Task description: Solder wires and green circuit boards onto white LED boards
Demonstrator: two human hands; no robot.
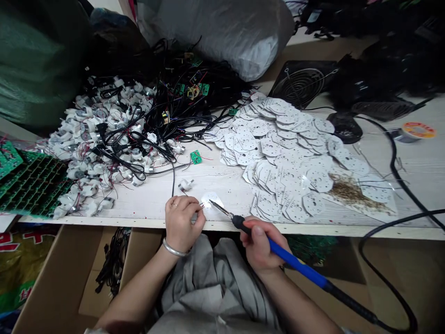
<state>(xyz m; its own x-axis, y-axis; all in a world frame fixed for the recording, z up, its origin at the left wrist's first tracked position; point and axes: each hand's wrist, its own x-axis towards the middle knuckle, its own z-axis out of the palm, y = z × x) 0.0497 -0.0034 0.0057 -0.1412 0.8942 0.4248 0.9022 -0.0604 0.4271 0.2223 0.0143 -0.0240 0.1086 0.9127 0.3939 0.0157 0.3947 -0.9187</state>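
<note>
Wrinkled grey clothing (222, 283) lies nearest. Cardboard box (43, 283) below the table (142, 204): tangled black cables (113, 264) inside. Left hand (182, 222), closed, pinches thin wires (201, 204) beside a flat white disc (214, 198) on the table; right hand (264, 246) grips a blue soldering iron (299, 263) (metal tip (214, 204) over the disc). Beyond: overlapping white discs (274, 144), then a bulging grey sack (222, 28).

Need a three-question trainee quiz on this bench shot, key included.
1. The right hand holds: (a) a screwdriver, (b) a soldering iron, (c) a cutter.
2. True or false: as pictured, the spool lies to the right of the fan.
3. Fill in: near the left hand, the tool's tip points at a single white ____.

Key: 1. b; 2. true; 3. board
</note>
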